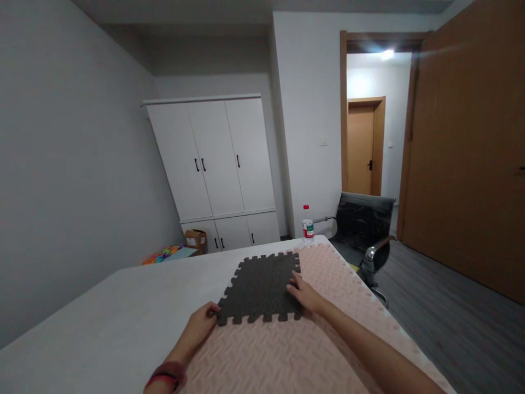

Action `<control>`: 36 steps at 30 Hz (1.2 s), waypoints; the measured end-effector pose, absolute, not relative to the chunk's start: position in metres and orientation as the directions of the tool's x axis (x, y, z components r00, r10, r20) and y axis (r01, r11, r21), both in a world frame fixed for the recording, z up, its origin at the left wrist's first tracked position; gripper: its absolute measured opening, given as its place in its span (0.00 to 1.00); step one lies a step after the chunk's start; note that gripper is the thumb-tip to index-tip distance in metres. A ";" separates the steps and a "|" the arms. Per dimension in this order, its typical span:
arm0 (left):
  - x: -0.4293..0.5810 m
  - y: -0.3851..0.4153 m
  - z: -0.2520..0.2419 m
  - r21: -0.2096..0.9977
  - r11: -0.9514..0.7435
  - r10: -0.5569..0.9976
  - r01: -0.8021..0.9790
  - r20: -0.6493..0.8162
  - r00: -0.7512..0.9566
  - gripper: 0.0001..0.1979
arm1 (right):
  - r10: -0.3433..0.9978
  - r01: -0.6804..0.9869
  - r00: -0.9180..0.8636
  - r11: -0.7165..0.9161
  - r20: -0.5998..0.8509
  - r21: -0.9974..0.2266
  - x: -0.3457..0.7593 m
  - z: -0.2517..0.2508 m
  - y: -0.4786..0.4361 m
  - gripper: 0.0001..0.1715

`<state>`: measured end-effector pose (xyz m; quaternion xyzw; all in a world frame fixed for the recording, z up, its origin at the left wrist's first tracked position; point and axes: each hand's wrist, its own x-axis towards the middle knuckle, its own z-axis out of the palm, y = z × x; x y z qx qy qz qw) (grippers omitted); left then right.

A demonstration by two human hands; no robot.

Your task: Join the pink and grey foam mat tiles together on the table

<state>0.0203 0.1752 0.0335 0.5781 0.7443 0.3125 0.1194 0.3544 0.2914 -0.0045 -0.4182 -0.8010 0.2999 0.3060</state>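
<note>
A dark grey foam mat tile [260, 287] with jigsaw-toothed edges lies over pink foam matting [262, 353] and partly over the white table. My left hand [205, 320] pinches the tile's near left corner between thumb and fingers. At the tile's right edge, my right hand [302, 293] has its fingers on the dark surface, the index finger stretched forward and the fingers apart. Whether its thumb grips under the edge cannot be made out. Textured pink matting also shows along the right side of the table.
The white tabletop [123, 317] stretches to the left. A red-capped bottle [308, 225] stands at the far edge. Beyond the right edge is a black office chair [363, 224]. A cardboard box [196, 239] and colourful pieces [164, 254] sit behind the table, before a white cabinet [217, 158].
</note>
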 end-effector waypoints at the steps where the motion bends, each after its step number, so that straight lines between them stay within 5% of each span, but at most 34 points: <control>1: 0.021 0.177 0.029 0.586 0.141 0.934 0.798 0.188 -0.303 0.08 | 0.837 0.490 -0.497 0.489 0.229 -0.722 0.344 -0.005 0.289 0.40; 4: 0.014 0.179 0.019 0.522 0.156 0.927 0.839 0.216 -0.307 0.07 | 0.794 0.515 -0.570 0.545 0.211 -0.662 0.326 -0.007 0.285 0.44; 16: -0.002 0.185 -0.023 0.291 0.295 0.836 0.910 0.382 -0.394 0.10 | 0.755 0.533 -0.600 0.624 0.264 -0.572 0.295 -0.014 0.293 0.31; 36: -0.012 0.189 -0.039 0.002 0.515 0.784 0.857 0.403 -0.472 0.12 | 0.712 0.553 -0.644 0.687 0.280 -0.472 0.278 -0.018 0.292 0.33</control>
